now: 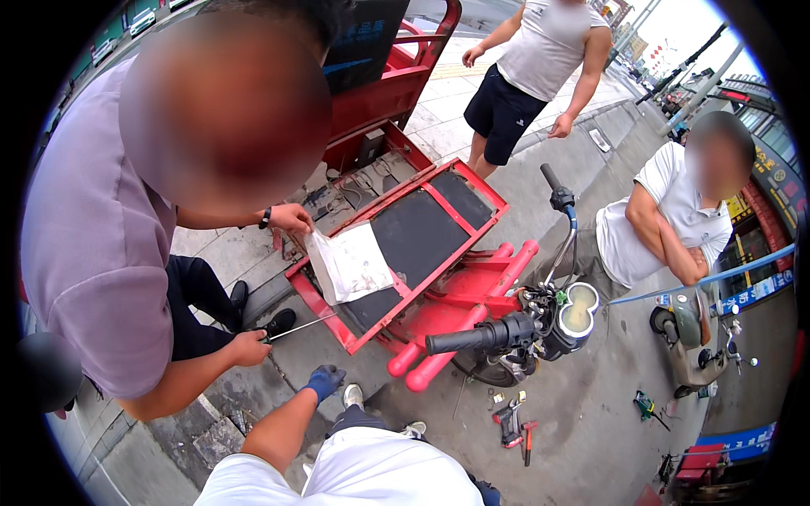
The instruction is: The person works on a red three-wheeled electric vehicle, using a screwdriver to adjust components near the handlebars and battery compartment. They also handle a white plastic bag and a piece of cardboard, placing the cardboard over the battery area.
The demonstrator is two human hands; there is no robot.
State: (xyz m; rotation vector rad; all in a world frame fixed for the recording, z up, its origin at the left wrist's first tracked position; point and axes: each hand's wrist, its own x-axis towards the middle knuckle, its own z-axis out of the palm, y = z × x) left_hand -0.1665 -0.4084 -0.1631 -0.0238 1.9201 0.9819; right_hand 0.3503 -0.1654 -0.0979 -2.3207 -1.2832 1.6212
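Observation:
My left hand (324,383), in a blue work glove, hangs in the air below the near corner of a red metal frame with black panels (418,232). Its fingers are loosely bent and apart, with nothing visible in them. My right hand is out of view. Across the frame's left part lies a white plastic bag or sheet (354,261). A co-worker in a mauve shirt pinches its upper edge with one hand (292,218). That person's other hand (249,347) grips a thin metal rod, seemingly a screwdriver (304,327), reaching toward the frame's edge.
An open red compartment (359,185) with wiring sits behind the frame. Right of it are the tricycle's handlebars (506,333) and gauge (579,312). On the ground lie a power tool (509,423) and a hammer (528,442). Two people in white shirts stand or sit nearby.

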